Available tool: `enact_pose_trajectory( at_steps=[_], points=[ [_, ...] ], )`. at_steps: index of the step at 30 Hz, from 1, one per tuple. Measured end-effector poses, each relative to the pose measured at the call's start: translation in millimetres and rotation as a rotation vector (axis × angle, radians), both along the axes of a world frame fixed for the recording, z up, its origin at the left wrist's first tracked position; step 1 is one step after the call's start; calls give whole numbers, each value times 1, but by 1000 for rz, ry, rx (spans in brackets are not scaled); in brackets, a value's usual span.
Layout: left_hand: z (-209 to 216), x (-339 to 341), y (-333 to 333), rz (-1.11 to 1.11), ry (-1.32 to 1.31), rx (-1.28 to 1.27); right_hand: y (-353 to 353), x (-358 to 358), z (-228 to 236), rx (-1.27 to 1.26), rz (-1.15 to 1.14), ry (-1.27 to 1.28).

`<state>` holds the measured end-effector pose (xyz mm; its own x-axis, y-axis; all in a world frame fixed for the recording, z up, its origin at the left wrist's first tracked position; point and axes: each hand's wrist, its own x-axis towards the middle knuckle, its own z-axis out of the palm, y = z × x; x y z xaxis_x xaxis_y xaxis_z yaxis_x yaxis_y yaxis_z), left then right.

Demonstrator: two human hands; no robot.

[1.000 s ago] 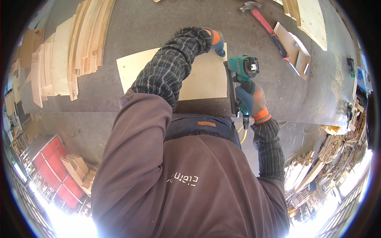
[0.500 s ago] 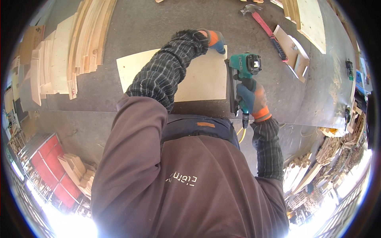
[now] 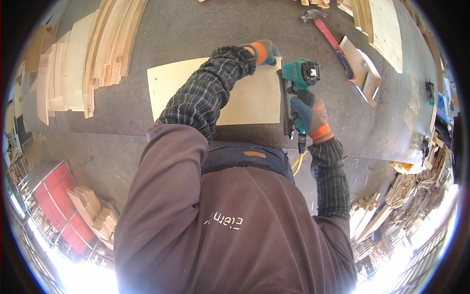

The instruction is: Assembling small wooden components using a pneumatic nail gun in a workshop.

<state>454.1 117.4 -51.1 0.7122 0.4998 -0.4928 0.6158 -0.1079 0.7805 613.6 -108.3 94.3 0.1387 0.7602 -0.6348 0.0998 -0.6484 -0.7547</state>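
Note:
A pale plywood panel (image 3: 249,100) lies on the dark worktable in front of me, its left part passing under my left forearm. My left hand (image 3: 266,52), in a blue and orange work glove, grips the panel at its far right corner; the fingertips are partly hidden. A teal and black nail gun (image 3: 297,73) stands at the panel's right edge, its long dark magazine running alongside that edge. Around its handle my gloved right hand (image 3: 312,116) is closed. A yellow air hose (image 3: 297,162) runs from the fitting below the handle.
Long boards (image 3: 115,44) are stacked at the left of the worktable (image 3: 186,29). Far right lie a claw hammer (image 3: 329,35) with a red handle, a small wooden assembly (image 3: 361,71) and more boards (image 3: 386,32). Wood piles (image 3: 95,210) stand on the floor at both sides.
The nail gun and my right hand have shifted slightly left and up, staying near the panel's right edge. My left hand keeps to the corner. The whole view has moved a little.

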Motion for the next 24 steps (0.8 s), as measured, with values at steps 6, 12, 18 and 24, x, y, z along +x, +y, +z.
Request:
enact_pose_trajectory(
  at_steps=[6,12,18,24],
  points=[
    [-9,0,4,28,-6,-40,3,0,-6,20,31,-4],
    [-13,-1,3,50,-17,-77,4,-4,2,38,23,38],
    [1,0,1,2,-9,77,-27,-4,8,-7,-12,24],
    [6,-1,1,-12,13,56,-46,-9,6,-15,-38,52]
  ],
)
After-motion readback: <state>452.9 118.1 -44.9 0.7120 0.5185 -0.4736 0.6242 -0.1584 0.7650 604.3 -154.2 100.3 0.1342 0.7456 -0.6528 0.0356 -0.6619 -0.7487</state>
